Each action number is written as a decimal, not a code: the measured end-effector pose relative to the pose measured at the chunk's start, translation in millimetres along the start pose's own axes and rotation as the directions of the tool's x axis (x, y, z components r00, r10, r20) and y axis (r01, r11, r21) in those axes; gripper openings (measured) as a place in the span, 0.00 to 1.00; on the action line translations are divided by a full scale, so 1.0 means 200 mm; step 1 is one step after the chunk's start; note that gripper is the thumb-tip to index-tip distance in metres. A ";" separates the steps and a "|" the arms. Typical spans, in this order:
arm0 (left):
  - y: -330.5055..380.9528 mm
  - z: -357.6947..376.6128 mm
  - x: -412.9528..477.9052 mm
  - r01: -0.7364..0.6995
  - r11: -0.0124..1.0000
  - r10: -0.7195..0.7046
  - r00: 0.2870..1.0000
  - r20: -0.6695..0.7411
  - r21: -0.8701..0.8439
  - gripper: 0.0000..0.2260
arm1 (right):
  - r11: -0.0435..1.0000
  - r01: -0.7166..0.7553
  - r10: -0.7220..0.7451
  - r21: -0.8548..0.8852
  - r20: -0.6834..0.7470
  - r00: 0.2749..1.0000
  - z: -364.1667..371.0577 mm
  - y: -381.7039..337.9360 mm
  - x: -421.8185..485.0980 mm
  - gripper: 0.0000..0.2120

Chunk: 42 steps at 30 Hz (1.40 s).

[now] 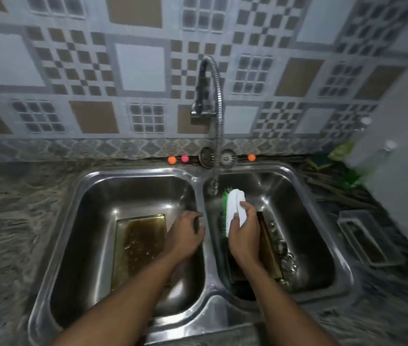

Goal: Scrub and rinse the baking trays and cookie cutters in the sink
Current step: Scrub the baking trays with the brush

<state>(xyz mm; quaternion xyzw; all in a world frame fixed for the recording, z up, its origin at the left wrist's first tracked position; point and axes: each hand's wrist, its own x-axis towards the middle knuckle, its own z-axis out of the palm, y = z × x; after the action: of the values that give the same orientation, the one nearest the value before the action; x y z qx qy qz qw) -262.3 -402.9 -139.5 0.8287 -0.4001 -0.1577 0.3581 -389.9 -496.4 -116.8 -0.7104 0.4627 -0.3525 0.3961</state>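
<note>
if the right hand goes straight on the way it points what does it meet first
Likely the faucet nozzle, just ahead and slightly left of the brush that the right hand holds. If it misses, the right basin's back wall. Depth is unclear.

Right-basin tray [270, 248] mostly covered, cookie cutters [286, 255] blurred
The tray is largely hidden by the right hand [244, 233] and brush [234, 208]; the cookie cutters beside it are too blurred to be counted; the left hand [188, 236] grip cannot be told.
</note>
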 end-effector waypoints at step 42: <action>0.21 1.11 0.11 0.551 0.762 -0.581 0.814 -0.017 0.339 0.10 | 0.907 -0.087 0.093 -0.411 -0.005 0.996 -1.56 1.10 0.81 0.11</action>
<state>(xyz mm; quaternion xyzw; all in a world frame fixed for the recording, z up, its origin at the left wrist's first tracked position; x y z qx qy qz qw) -392.9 -541.1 -262.9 0.9504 -0.1673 -0.2262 0.1324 -691.0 -779.2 -154.2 -0.7582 0.5560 -0.2235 0.2571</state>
